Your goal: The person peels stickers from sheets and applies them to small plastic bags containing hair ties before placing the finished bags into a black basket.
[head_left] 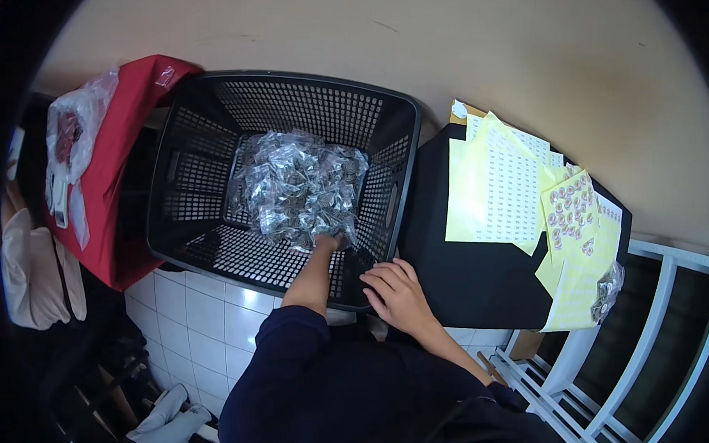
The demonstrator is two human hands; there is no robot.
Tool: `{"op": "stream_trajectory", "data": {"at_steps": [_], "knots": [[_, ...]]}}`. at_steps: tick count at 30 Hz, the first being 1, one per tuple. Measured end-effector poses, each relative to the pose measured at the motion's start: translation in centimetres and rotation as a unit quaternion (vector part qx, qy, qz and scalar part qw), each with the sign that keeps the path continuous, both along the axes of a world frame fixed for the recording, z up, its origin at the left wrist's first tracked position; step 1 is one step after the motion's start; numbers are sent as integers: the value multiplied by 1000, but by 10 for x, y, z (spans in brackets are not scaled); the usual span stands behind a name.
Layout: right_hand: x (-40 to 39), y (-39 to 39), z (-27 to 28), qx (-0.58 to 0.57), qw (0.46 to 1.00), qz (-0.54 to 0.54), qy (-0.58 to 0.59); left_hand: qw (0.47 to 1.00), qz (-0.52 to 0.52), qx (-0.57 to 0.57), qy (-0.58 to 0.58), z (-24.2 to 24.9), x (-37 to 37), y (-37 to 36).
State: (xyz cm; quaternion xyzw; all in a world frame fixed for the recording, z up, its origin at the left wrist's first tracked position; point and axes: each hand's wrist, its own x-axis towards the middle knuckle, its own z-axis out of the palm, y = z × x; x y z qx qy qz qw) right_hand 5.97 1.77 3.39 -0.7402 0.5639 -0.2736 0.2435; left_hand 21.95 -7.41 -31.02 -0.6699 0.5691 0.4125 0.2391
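A large black plastic basket (318, 80) stands in front of me, with a heap of small clear plastic bags (298, 184) in it, each holding dark, round, coiled-looking pieces. My left hand (328, 241) reaches down inside, at the near side of the heap. Its fingers are hidden among the bags, so I cannot tell whether they grip one. At the basket's near right corner is my right hand (398, 294), fingers stretched out over the rim and thumb apart, holding nothing.
Right of the basket, a black-covered table (466, 288) bears yellow-backed label sheets (498, 185), round stickers (570, 210) and a small clear bag (607, 291). A red-covered surface (129, 151) with plastic bags lies left, near a person's light sleeve (32, 272). A pale metal frame (647, 328) stands lower right.
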Motion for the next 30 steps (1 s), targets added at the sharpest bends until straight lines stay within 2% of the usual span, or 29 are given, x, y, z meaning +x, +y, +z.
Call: {"op": "stream_trajectory", "data": {"at_steps": [1,3,4,6,7,8,10,11,13,14,16,17,19,20,22,25,28,29,30], "knots": [[-2,2,1,5,1000,-22,6,1000,-5,2,3,-31,4,13],[-6,5,2,6,998,-57,13,975,204,-55,65,-39,11,22],[-7,5,1,8,998,-61,15,976,201,-52,67,-45,11,22],[-9,7,1,-12,997,-75,-7,986,154,-26,65,30,-2,2],[-10,8,2,-11,997,-80,-6,963,206,4,174,-17,10,3],[-9,8,3,-16,995,-96,-20,964,202,3,175,-16,14,-3],[-8,7,4,-27,993,-113,-35,912,315,1,263,-13,15,-21],[-8,6,3,-27,991,-121,-48,912,314,-3,264,4,13,-33],[-12,3,3,-32,990,-123,-60,875,353,-15,330,80,9,-59],[-13,1,3,-29,987,-129,-97,874,354,-22,332,108,8,-68],[-14,-7,6,-33,981,-133,-137,750,465,-18,470,161,8,-81],[-15,-12,9,-37,969,-158,-185,749,463,-25,473,189,8,-81],[-21,-21,11,-12,943,-203,-266,639,450,0,623,242,4,-70],[-22,-25,9,10,920,-218,-327,637,450,-5,626,267,-2,-59],[-25,-35,12,40,868,-240,-434,576,429,-2,696,311,-19,-28],[-35,-40,27,20,851,-208,-482,528,385,-4,757,343,-50,15],[-52,-31,46,-27,827,-184,-531,463,393,41,793,361,-76,44],[-59,-26,53,-40,824,-197,-530,463,392,41,794,359,-81,47],[-68,-20,59,-39,830,-207,-516,510,352,2,785,353,-86,49]]}}
